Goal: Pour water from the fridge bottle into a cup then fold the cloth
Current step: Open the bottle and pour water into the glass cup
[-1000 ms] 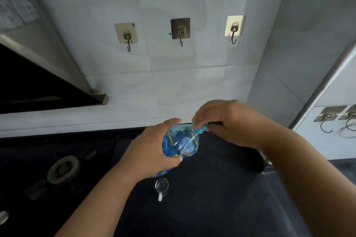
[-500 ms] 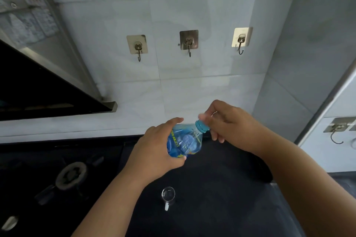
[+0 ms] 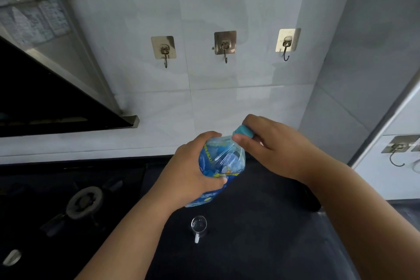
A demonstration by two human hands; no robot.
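Head view. The bottle (image 3: 221,163), clear plastic with a blue label, was held above the dark surface (image 3: 261,234) by the left hand (image 3: 188,175), whose fingers and thumb were wrapped round its body. The right hand (image 3: 270,145) was found pinching the blue cap (image 3: 243,130) between thumb and fingertips. Half a second before, the cap had been exposed with the right hand's fingers lying just beside it; one second before, the same fingers had been closed on it. A release and a fresh grip were therefore recorded, which is consistent with the cap being unscrewed turn by turn. The bottle was also seen leaning with its neck up and to the right.

Whether the cap was already loose could not be established; it was still seated on the neck. Pouring was judged not yet begun.

The cup (image 3: 199,226), a small clear glass one with a white handle, was noted standing upright on the surface, below the bottle and nearest the viewer, apart from both hands. Whether it held any water could not be told. No cloth was seen anywhere in this view, so the folding step was judged wholly outstanding.

A gas burner (image 3: 85,202) was noted to the left on the hob, well apart from the cup. Three wall hooks (image 3: 225,46) were seen on the tiles behind.
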